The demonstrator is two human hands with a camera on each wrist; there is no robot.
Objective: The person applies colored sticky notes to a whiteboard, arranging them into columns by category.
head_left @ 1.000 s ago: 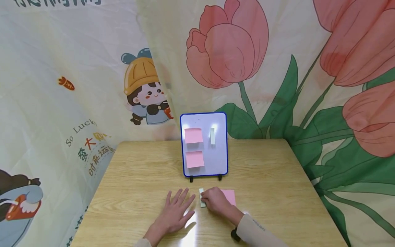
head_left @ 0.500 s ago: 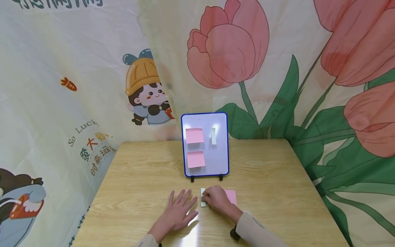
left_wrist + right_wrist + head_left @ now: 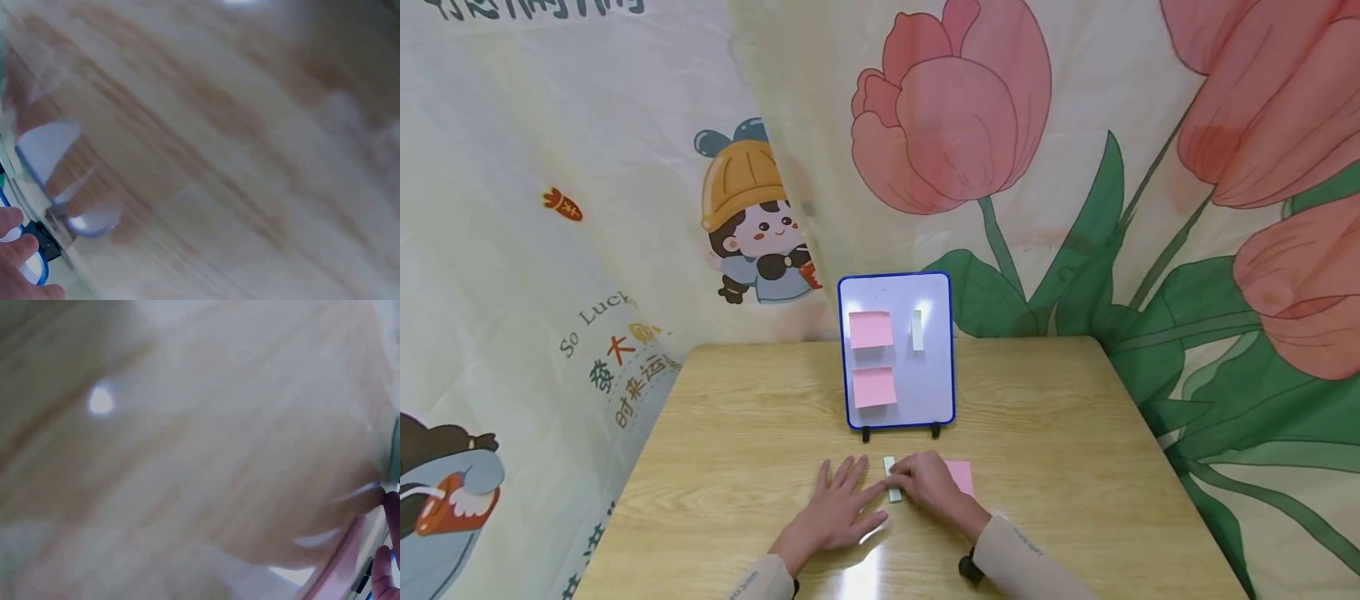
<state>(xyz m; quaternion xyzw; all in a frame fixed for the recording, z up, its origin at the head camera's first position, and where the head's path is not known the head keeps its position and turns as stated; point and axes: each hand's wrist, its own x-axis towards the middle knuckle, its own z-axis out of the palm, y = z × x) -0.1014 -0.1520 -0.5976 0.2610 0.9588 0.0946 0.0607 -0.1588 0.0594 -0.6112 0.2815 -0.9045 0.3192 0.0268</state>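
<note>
A narrow pad of pale green sticky notes (image 3: 894, 495) lies on the table in front of the whiteboard. My right hand (image 3: 931, 487) has its fingers curled and pinches at the pad's upper part, covering some of it. Spread flat, my left hand (image 3: 833, 512) reaches in from the left, its index fingertip at the pad's left edge. A pink sticky note pad (image 3: 960, 477) sits partly hidden behind the right hand; its edge (image 3: 340, 565) also shows in the right wrist view. Only some fingers (image 3: 22, 250) appear in the left wrist view.
A blue-framed whiteboard (image 3: 928, 387) stands upright on small black feet (image 3: 936, 431). It carries an upper pink note (image 3: 871, 330), a lower pink note (image 3: 874, 387) and a pale green strip (image 3: 917, 330). Printed cloth (image 3: 820, 108) hangs behind the wooden table (image 3: 737, 433).
My left hand has moved right, and its index finger now reaches the pale green pad. The right hand stays at the pad, which is tilted slightly compared with half a second ago.
</note>
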